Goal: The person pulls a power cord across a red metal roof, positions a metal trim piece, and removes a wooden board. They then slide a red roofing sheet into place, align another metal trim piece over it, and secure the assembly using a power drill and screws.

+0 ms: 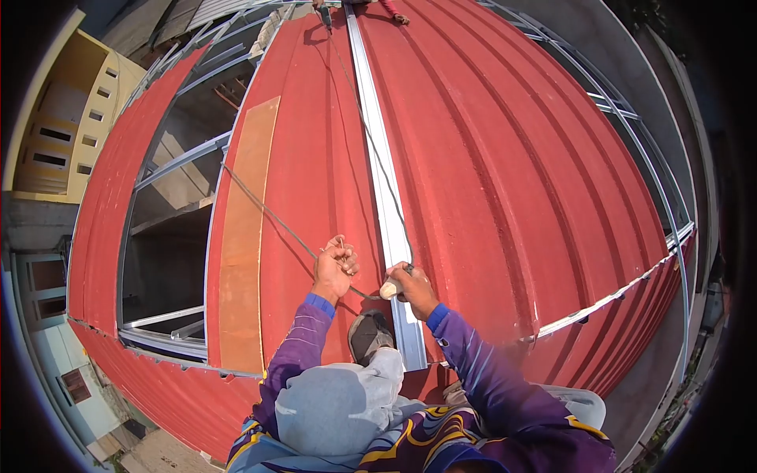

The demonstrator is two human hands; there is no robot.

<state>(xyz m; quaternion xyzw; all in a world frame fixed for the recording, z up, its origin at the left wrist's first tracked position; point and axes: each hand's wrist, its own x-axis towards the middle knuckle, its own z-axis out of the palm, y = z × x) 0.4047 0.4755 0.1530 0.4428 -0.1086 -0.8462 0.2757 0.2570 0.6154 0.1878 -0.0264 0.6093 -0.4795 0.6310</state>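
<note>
My right hand (pixel 415 288) is closed around a pale, rounded cable end (pixel 390 289) above the silver metal strip (pixel 382 181). A dark cable (pixel 386 177) comes down to this hand from a power tool (pixel 326 17) at the far top. My left hand (pixel 336 266) is raised over the red roof sheet, its fingers curled together; whatever they pinch is too small to name. Another stretch of dark cable (pixel 272 213) runs in from the left, passes behind my left hand and reaches the pale end. My shoe (pixel 370 335) rests beside the strip.
Ribbed red roof sheets (pixel 505 158) curve away on both sides. A brown board (pixel 246 236) lies to the left, beside an opening with metal framing (pixel 183 164). At the top, another person's hand (pixel 401 20) touches the roof. The sheet edge (pixel 607 298) is at right.
</note>
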